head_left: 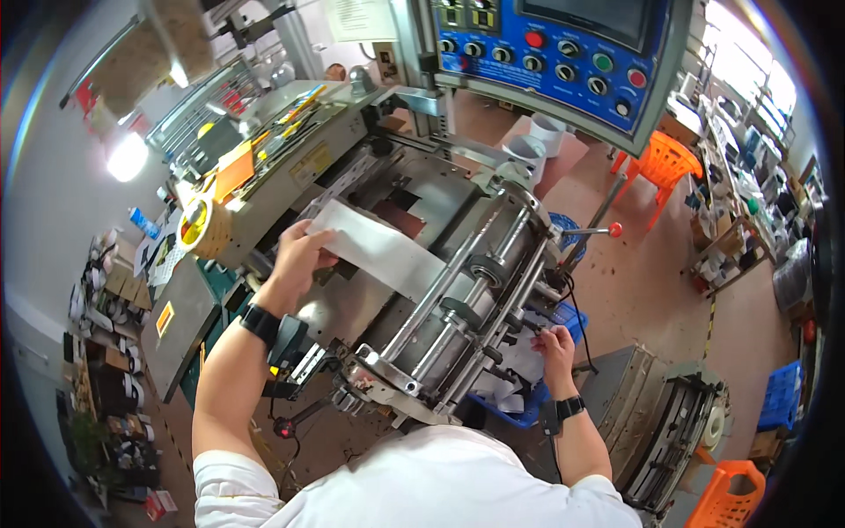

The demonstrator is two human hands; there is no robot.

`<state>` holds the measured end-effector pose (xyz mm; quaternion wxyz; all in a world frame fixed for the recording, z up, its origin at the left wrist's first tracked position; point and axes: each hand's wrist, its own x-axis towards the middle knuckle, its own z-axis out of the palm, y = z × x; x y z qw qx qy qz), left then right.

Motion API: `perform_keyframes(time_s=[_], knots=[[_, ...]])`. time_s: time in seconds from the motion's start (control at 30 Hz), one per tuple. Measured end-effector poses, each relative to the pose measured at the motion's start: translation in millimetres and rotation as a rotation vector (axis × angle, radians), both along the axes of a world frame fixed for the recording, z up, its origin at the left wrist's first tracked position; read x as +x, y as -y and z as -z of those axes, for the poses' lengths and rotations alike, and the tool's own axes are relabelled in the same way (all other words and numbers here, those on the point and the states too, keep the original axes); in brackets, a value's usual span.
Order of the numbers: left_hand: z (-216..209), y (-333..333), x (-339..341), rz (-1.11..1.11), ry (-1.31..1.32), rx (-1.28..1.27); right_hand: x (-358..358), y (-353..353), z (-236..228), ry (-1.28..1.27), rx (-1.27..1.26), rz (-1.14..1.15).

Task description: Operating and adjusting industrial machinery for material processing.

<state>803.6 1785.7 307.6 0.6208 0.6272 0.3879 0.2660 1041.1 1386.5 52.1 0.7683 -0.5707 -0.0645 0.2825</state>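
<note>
At left, a yellow roll of tape (202, 227) lies on the grey metal machine bed (290, 172); the left hand (299, 255) has its fingers closed on the near edge of a wide white strip of web material (387, 255), which already runs under the steel guide rollers (466, 299). The right hand (554, 345), fingers curled at the rollers' far end above a blue plastic crate (572, 321), suggests threading is under way, not finished. Beyond stand a blue control panel (563, 53), an orange plastic chair (664, 163) and a brown workshop floor (642, 282).
</note>
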Motion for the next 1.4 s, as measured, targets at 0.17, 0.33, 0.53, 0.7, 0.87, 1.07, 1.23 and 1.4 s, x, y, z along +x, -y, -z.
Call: perform_keyframes(time_s=[0.17, 0.33, 0.53, 0.7, 0.87, 1.07, 1.23, 1.4], knots=[[-7.0, -8.2, 4.4, 0.040, -0.075, 0.100, -7.1, -9.7, -2.3, -0.369, 0.453, -0.143], [-21.2, -13.7, 14.9, 0.024, -0.113, 0.203, 8.1, -26.6, 38.5, -0.275, 0.284, -0.331], [-22.7, -5.9, 34.6, 0.060, -0.115, 0.247, 8.8, -75.2, 124.4, 0.341, -0.344, -0.657], [-20.0, -6.1, 29.2, 0.051, -0.143, 0.289, 17.5, -79.0, 125.4, 0.479, -0.322, -0.746], [6.6, 23.7, 32.0, 0.160, -0.183, 0.137, 36.7, -34.5, 108.9, 0.346, -0.577, -0.714], [23.3, 69.7, 50.6, 0.236, -0.162, -0.034, 58.8, 40.0, 143.2, 0.739, -0.783, -0.624], [17.5, 71.0, 47.8, 0.231, -0.153, -0.098, 90.5, 19.0, -2.5, 0.682, -0.581, 0.042], [27.7, 70.2, 50.2, 0.196, -0.101, -0.130, 26.5, -62.3, -261.3, 1.226, -0.189, -0.276]])
